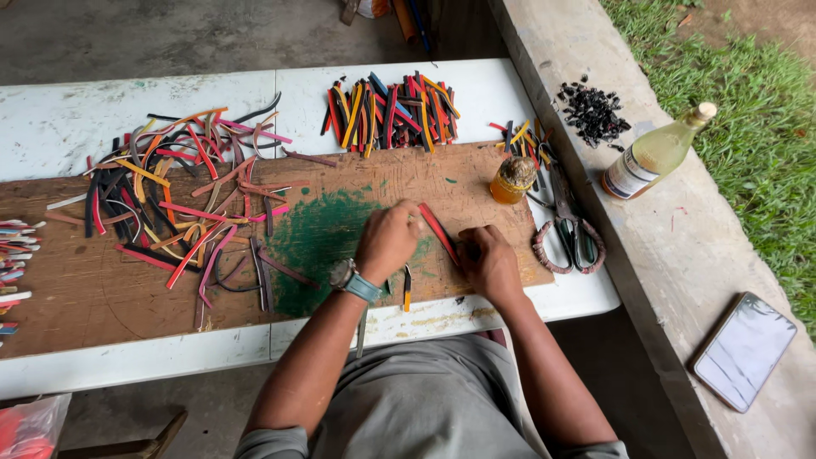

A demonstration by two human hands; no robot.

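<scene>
Ideally both fists stay low on the board (357, 183), left hand (387, 240) and right hand (487, 259) each closed on the red strip (439, 233), keeping it taut.

red strip (439, 234): near end hidden under right hand (489, 262), far end under fingers of left hand (388, 240)
fingertips of both hands: curled under, not visible
striped strips (15, 255): cut off by left edge
plastic bag (30, 427): near-left corner, cut by edges, contents unclear
wooden board (76, 289): left end beyond the edge
tools at far edge (399, 10): cropped, kind unclear
bottle label (629, 177): too small to tell
black bits (592, 110): kind too small to tell
person: only arms and lap visible
</scene>
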